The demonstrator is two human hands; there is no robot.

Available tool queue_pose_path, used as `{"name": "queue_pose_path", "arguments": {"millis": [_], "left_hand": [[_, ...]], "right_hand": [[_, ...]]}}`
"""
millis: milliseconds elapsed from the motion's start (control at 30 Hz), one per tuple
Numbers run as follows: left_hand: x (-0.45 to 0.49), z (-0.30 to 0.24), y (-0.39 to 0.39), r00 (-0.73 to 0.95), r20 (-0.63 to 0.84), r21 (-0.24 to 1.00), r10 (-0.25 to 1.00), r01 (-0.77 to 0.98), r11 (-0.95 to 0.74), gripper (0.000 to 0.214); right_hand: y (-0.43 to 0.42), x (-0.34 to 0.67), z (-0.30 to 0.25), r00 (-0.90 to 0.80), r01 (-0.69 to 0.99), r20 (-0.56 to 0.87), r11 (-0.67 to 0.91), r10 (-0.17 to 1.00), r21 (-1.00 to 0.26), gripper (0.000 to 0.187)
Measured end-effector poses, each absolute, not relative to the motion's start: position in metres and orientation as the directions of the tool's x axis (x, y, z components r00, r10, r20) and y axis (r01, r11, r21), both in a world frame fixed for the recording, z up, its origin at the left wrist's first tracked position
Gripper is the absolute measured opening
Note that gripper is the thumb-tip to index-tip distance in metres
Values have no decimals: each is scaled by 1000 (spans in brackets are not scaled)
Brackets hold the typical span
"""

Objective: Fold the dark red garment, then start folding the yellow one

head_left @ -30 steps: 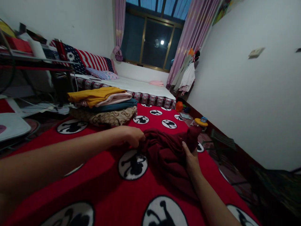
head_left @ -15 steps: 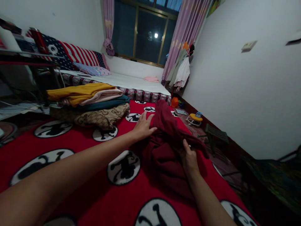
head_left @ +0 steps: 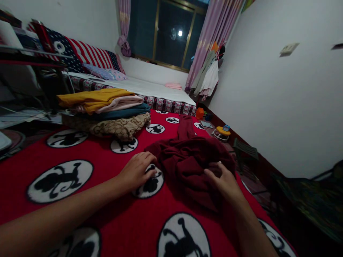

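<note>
A crumpled maroon garment (head_left: 187,157), which looks like a long-sleeved top, lies on the red blanket (head_left: 112,221) in front of me. One sleeve-like strip of it stretches away toward the far end. My left hand (head_left: 139,169) is at the garment's left edge, thumb apart from the bent fingers, palm down over the blanket. On the right side of the garment, my right hand (head_left: 225,180) has its fingers and thumb curled around a fold of the cloth. Its fingertips are partly hidden in the folds.
A stack of folded clothes (head_left: 107,110), yellow, pink, teal and patterned brown, sits at the left on the blanket. Beyond lies a bed (head_left: 155,91) with a pillow. A cluttered desk (head_left: 32,59) stands left; a small yellow stool (head_left: 223,131) and a dark folding stool (head_left: 245,149) stand right.
My left hand has come back toward me and left, off the garment's upper part. The garment's upper part has been spread lower and wider. My right hand has shifted slightly right.
</note>
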State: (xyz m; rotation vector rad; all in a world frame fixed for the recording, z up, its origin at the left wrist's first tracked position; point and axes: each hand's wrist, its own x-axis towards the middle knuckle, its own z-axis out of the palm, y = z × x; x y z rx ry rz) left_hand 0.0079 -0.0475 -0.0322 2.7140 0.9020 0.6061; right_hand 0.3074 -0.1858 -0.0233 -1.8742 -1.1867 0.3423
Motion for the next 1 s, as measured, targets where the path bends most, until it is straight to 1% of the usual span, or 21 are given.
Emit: {"name": "queue_pose_path", "arguments": {"millis": [33,100,133,167,200,233,300,367,433,533,567,633,700,733,767,800,833,867,900,967,1000], "left_hand": [[7,-36,-47,741,309,342,596,498,-797,22],[9,-43,-46,776,296,348,557,455,-819,31],[11,-45,-47,789,290,339,542,445,-829,36],[14,-47,-47,797,282,327,534,443,-835,40],[18,-48,-47,800,276,315,533,449,-836,43],[23,-48,-47,797,274,307,538,458,-834,46],[34,-49,-46,774,293,305,561,480,-822,55],[47,-49,-42,736,336,306,588,505,-807,64],[60,-48,-35,707,375,307,600,517,-800,65],[69,-34,-17,709,397,325,583,485,-812,55],[66,-24,-9,699,423,339,576,468,-816,50],[50,1,11,607,525,385,596,455,-803,40],[22,28,34,435,618,451,655,486,-749,31],[6,40,44,342,637,484,691,521,-704,31],[-11,50,54,292,652,476,699,560,-678,29],[-27,57,62,226,661,470,715,618,-630,25],[-42,60,68,208,657,463,724,647,-606,23],[-55,60,72,199,654,451,730,671,-588,22],[-66,57,74,199,645,440,738,693,-571,22],[-79,43,74,226,617,417,754,719,-556,28],[-81,35,72,244,601,405,761,728,-553,31]], "right_hand": [[-193,300,-22,400,687,213,-137,892,-714,59],[-204,284,-21,174,860,207,-46,963,-508,84],[-207,277,-23,106,919,202,-18,974,-394,91],[-207,272,-24,77,957,206,-15,976,-288,91],[-206,267,-26,72,980,220,-28,973,-199,84],[-203,264,-29,76,991,238,-47,968,-127,72],[-193,263,-31,88,996,271,-78,958,-48,45],[-180,264,-28,119,991,287,-98,950,-87,25],[-164,264,-18,154,961,289,-75,945,-267,16],[-143,256,8,236,772,343,38,909,-634,21],[-139,251,17,283,682,367,83,886,-726,26],[-141,236,33,350,528,389,164,852,-833,36],[-155,217,43,274,442,366,222,889,-869,41],[-164,208,46,170,417,330,236,929,-878,41],[-174,200,46,44,403,283,243,958,-882,40],[-183,194,46,-68,400,244,251,967,-882,38],[-191,191,44,-139,406,229,267,963,-874,34],[-195,191,41,-158,428,248,292,956,-855,30],[-197,195,37,-121,469,300,321,946,-823,26],[-193,214,26,31,605,436,330,900,-725,23],[-187,226,19,94,673,479,298,873,-677,26]]}}
